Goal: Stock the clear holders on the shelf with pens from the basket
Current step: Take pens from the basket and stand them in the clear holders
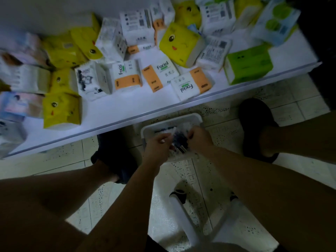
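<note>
Nearest to us, a white tubular frame stood between our bare legs on the floor, which was laid in pale tiles with black speckling. Both forearms reached forward and down into the white basket, which sat on the tiles in front of the shelf. The left hand and the right hand each had curled fingers pinching opposite sides of a pack of pens, dark pens in crinkled clear wrap, held inside the basket. Black shoes flanked the basket. Beyond, the white shelf carried tissue packs in yellow, green, white and orange, lying at mixed angles. The room was dim.
</note>
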`<state>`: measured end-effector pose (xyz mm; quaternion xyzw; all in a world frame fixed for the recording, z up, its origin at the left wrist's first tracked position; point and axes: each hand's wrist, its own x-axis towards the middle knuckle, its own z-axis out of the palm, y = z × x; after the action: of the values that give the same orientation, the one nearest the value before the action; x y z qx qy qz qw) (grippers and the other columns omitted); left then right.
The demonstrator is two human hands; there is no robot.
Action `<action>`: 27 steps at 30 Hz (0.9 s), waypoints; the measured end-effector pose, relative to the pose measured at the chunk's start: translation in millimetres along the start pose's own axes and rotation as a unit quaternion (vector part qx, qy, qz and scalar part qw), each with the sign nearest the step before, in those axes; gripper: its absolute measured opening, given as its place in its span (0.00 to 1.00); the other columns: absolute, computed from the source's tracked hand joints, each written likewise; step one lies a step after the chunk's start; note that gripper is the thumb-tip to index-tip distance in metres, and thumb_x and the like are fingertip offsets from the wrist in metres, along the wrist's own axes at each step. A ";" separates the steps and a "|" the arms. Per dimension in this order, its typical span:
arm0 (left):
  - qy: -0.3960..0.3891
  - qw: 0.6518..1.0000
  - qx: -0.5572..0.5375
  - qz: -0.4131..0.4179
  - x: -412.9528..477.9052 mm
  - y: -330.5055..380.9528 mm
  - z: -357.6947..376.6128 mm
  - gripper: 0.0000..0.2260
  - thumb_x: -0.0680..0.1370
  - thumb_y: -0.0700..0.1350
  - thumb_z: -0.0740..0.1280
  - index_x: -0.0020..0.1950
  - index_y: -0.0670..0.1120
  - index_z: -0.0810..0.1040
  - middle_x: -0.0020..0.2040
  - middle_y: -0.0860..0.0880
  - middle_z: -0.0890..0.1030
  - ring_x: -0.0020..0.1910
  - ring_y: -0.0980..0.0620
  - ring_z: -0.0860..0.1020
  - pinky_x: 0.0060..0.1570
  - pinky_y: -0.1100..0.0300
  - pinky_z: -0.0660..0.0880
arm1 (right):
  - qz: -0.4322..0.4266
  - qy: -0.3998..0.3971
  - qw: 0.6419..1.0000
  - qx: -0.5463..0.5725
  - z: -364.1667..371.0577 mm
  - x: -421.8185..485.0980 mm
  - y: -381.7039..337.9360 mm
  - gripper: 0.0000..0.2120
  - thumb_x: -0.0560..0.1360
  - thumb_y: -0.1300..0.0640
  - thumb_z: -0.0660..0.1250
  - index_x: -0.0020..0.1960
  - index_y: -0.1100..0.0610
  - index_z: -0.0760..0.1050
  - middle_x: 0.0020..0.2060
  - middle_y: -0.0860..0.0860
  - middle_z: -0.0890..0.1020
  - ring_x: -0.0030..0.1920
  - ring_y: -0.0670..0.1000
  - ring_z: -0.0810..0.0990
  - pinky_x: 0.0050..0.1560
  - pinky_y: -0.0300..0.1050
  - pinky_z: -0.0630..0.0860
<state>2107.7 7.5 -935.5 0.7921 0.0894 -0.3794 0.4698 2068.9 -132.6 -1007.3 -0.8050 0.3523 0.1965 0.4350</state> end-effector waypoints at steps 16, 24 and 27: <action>0.012 0.986 -0.055 0.156 -60.6 84.9 -4.9 0.06 0.79 0.45 0.67 0.43 0.46 0.78 0.36 0.46 0.82 0.31 0.51 0.77 0.34 0.57 0.75 | -0.122 0.157 0.977 0.077 -72.8 -80.4 -54.9 0.07 0.79 0.57 0.59 0.43 0.55 0.72 0.35 0.51 0.74 0.35 0.52 0.74 0.32 0.43 0.65; 0.036 0.947 0.017 0.318 -102.9 140.9 -7.5 0.05 0.78 0.46 0.68 0.44 0.47 0.79 0.39 0.47 0.83 0.40 0.50 0.82 0.42 0.53 0.80 | -0.274 0.254 0.911 0.173 -132.6 -136.8 -100.8 0.13 0.78 0.56 0.65 0.40 0.64 0.78 0.34 0.60 0.77 0.38 0.57 0.77 0.38 0.48 0.70; 0.023 0.932 -0.011 0.360 -124.5 173.9 -7.3 0.04 0.79 0.45 0.68 0.47 0.46 0.79 0.41 0.44 0.83 0.41 0.47 0.83 0.45 0.48 0.80 | -0.320 0.292 0.889 0.148 -168.0 -161.9 -115.3 0.13 0.79 0.56 0.65 0.41 0.63 0.80 0.31 0.54 0.74 0.39 0.53 0.75 0.39 0.48 0.68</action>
<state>2111.5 -54.2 -730.5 0.7742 -0.1871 -0.1656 0.5816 2046.5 -166.3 -750.2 -0.8216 0.2120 -0.2518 0.4653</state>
